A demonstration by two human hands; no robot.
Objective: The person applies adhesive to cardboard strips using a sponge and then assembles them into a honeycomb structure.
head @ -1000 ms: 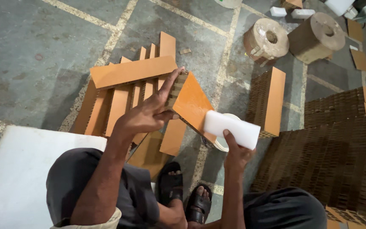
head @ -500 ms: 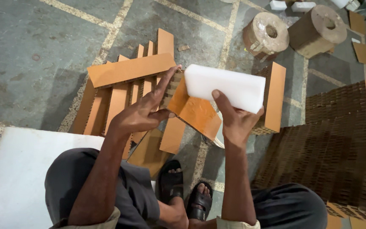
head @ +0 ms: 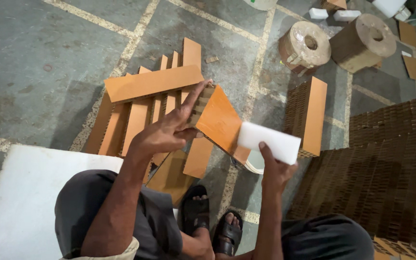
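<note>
My left hand [head: 167, 132] grips an orange-faced block with a brown honeycomb edge [head: 217, 120], held tilted above the floor. My right hand [head: 273, 166] holds a white foam block [head: 268, 140], which presses against the lower right end of the orange face. Under the right hand a round white container [head: 253, 163] shows partly behind the foam. Below, my two feet in black sandals [head: 210, 224] rest on the floor.
Several orange strips [head: 152, 84] lie in a loose pile on the grey floor to the left. An upright orange-faced slab [head: 309, 115] stands to the right, beside stacked brown honeycomb panels [head: 391, 168]. Two cardboard rolls [head: 333, 43] sit at the back. A white board [head: 22, 202] lies at lower left.
The white foam block has slid down and to the right along the orange face, from covering its upper part to its lower end. The left hand keeps its hold on the block.
</note>
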